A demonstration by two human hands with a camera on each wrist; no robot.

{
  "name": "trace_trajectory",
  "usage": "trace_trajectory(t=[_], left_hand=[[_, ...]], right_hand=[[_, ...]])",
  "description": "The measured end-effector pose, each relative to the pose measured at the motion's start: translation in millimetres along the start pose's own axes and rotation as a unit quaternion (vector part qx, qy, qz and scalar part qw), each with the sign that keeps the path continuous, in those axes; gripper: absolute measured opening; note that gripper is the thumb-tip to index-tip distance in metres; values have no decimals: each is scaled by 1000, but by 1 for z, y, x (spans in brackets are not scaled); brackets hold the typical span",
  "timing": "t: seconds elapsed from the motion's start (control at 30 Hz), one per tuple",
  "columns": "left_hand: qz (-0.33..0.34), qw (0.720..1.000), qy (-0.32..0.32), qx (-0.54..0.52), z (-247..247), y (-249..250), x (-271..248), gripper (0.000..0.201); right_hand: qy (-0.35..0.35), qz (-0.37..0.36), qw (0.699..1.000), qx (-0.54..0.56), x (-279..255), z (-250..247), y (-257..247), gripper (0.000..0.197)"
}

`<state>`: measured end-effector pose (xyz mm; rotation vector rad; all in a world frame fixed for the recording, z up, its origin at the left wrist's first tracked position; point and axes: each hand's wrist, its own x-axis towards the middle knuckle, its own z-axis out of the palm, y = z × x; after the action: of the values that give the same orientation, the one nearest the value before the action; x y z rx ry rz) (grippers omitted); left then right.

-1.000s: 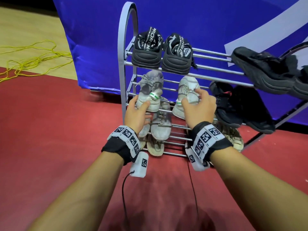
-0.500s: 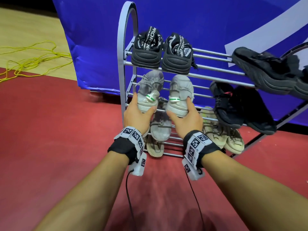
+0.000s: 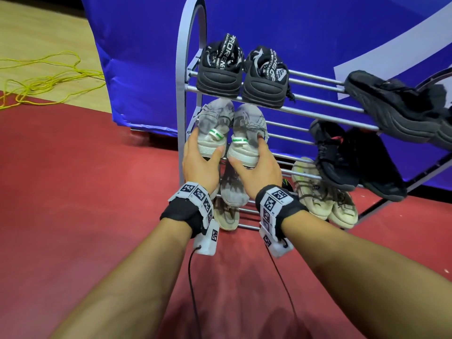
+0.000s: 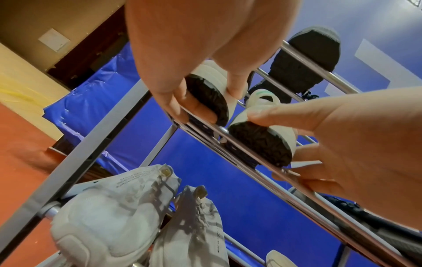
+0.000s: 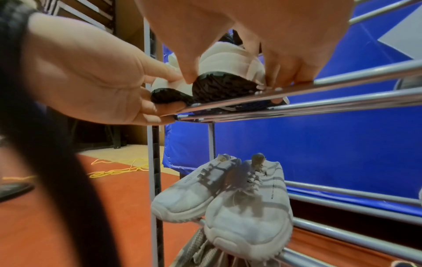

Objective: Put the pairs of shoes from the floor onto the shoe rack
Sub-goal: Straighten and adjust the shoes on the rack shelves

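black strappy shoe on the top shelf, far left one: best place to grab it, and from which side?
Take the left black shoe by its heel, coming in from the front of the shoe rack. The heel faces outward and hangs over the front rail, so thumb on one side wall and fingers on the other should fit. Its twin sits close on the right, so that side is likely tight.

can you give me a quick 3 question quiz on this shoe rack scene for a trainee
1. True or false: the left hand and right hand each grip the heel of one grey sneaker.
2. What sits on the shoe rack tier directly above those sneakers? A) black shoes B) yellow rope C) nothing
3. Fill in: the floor under the rack is ___ in colour.

Key: 1 true; 2 A; 3 red
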<state>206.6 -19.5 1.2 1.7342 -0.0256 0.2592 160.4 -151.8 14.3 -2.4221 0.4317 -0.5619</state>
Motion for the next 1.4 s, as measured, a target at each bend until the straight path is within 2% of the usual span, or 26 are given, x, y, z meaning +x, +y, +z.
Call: trace_trajectory(t=[0.37, 0.43, 0.5, 0.57, 0.67, 0.73, 0.8, 0.9, 1.03, 1.1, 1.2, 1.27, 1.33, 1.4], left_hand=[[28, 997, -41, 57, -6, -3, -3, 73], [37, 998, -27, 50, -7, -2, -5, 74], [43, 998, 14, 44, -6, 0, -12, 72], [42, 996, 69, 47, -4, 0, -22, 69], [-10, 990, 123, 65, 1, -6, -40, 64], [-59, 989, 120, 66, 7, -16, -51, 53], [-107, 987, 82, 85, 13, -33, -57, 42], [-159, 979, 20, 127, 16, -65, -64, 33], [-206, 967, 3, 151, 15, -82, -77, 42], [-237, 966, 23, 101, 14, -82, -75, 60], [-296, 955, -22, -10, 13, -90, -70, 82], [-312, 949, -40, 4, 11, -93, -67, 79], [-320, 946, -56, -11, 13, -78, -72, 66], [-346, 933, -91, -40, 19, -67, -77, 66]], right_hand=[[-16, 8, 1000, -8, 0, 6, 0, 99], [-27, -10, 1000, -3, -1, 5, 1, 96], [-28, -14, 999, 22, -3, 2, 2, 95], [22, 5, 998, 51, -11, -4, 7, 93], [90, 50, 991, 87, -35, -9, 25, 88], [73, 99, 984, 129, -51, -6, 46, 81], [23, 162, 972, 169, -61, 2, 68, 70], [-94, 233, 941, 225, -68, 20, 94, 58], [-181, 266, 898, 300, -62, 38, 102, 39], [-191, 271, 890, 314, -57, 43, 99, 49], [-196, 289, 878, 328, -57, 49, 99, 64], [-189, 303, 866, 351, -57, 52, 96, 73], [-169, 325, 851, 375, -52, 57, 89, 82], [-161, 355, 823, 413, -49, 62, 79, 82]])
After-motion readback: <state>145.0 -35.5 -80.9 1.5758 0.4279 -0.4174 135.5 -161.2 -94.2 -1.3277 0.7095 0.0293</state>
